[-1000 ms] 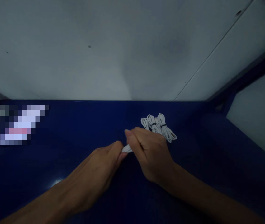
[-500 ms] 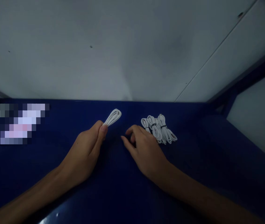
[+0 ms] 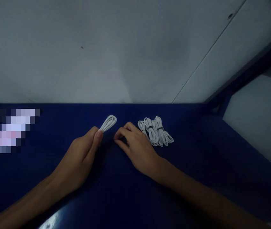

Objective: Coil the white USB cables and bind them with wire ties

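Observation:
My left hand (image 3: 84, 152) is closed around a coiled white cable (image 3: 109, 121), whose looped end sticks out past the thumb, up and to the right. The rest of that coil is hidden in my fingers. To the right, my right hand (image 3: 135, 144) is low over the blue tabletop, its thumb and forefinger tips together. Whatever they may pinch is too small or too dark to see. Just beyond this hand lie several bundled white cables (image 3: 159, 130) side by side, bound with dark ties; the hand partly covers the leftmost one.
A blue table (image 3: 116, 197) stretches beneath both hands. Along its far edge stands a pale grey panel (image 3: 89, 63). A blurred-out bright object (image 3: 13, 130) lies at the left. On the right is a dark blue frame bar (image 3: 226, 101).
The view has shifted slightly, moving things left. My right thumb and forefinger have come from apart to touching, nearer the table. My left hand keeps its hold on the cable.

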The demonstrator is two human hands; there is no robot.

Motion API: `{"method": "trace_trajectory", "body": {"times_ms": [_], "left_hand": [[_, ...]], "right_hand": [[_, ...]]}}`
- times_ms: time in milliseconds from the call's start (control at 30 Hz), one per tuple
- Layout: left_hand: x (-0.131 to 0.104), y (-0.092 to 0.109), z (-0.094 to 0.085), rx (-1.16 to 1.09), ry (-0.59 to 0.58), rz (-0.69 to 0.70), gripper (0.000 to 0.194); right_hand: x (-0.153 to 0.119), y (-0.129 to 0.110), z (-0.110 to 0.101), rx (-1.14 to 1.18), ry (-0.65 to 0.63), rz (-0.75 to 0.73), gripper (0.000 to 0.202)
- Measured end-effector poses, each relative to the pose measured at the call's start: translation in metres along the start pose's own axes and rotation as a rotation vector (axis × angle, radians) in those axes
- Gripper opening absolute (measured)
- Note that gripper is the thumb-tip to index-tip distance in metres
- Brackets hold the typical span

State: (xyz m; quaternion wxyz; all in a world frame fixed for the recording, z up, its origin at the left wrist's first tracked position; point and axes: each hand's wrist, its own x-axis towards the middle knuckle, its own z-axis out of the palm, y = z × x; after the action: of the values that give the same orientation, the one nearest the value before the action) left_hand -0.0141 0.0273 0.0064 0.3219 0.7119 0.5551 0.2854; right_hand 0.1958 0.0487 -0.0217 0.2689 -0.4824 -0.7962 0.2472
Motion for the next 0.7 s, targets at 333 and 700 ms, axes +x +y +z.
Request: {"method": "trace_trajectory", "body": {"times_ms": [333,700], "left_hand": [[0.0,-0.003,0.0,-0.001,-0.041,-0.001,0.046],[-0.001,0.001,-0.002,-0.005,-0.073,-0.027,0.048]], "right_hand": [[-0.001,-0.009,-0.015,-0.016,-0.181,-0.037,0.019],[-0.001,-0.011,-0.025,-0.005,-0.287,0.025,0.011]]}}
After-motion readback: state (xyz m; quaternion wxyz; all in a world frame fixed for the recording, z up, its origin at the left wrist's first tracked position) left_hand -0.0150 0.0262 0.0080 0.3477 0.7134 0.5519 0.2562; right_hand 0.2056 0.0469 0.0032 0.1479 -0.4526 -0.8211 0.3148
